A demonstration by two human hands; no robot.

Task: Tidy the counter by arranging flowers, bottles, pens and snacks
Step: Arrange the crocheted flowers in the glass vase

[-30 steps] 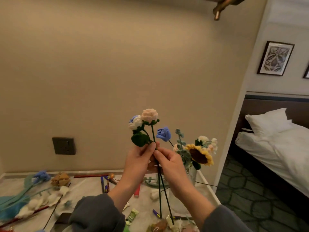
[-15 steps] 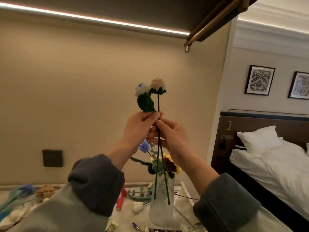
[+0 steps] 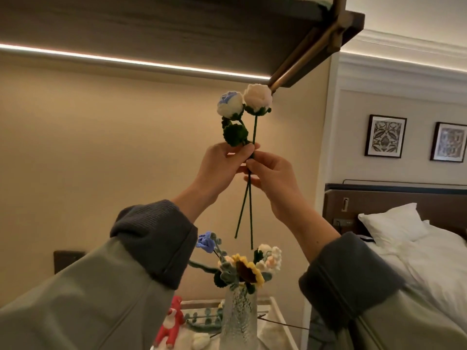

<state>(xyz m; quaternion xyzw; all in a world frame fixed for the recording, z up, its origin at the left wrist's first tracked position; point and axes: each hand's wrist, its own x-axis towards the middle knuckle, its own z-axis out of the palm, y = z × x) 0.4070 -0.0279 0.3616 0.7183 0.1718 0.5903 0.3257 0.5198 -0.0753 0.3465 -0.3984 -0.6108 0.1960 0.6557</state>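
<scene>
Two crocheted flowers are held high in the air: a white-and-blue one (image 3: 229, 104) and a pale pink one (image 3: 257, 98), their green stems hanging down together. My left hand (image 3: 222, 168) pinches the stems just under a dark green leaf. My right hand (image 3: 271, 173) grips the same stems right beside it. Directly below stands a clear ribbed glass vase (image 3: 238, 322) holding a sunflower (image 3: 249, 271), a blue flower (image 3: 206, 242) and small cream blooms (image 3: 270, 256). The stem ends hang just above that bouquet.
A dark wooden shelf (image 3: 177, 29) with a light strip hangs close above the raised flowers. On the counter (image 3: 275, 314) by the vase lie a red figure (image 3: 171, 322) and eucalyptus sprigs (image 3: 202, 318). A bed (image 3: 417, 251) lies to the right.
Both hands have lifted the two flowers well above the vase, so the stem ends now hang over the bouquet. The view has tilted upward, and most of the counter has dropped out of sight.
</scene>
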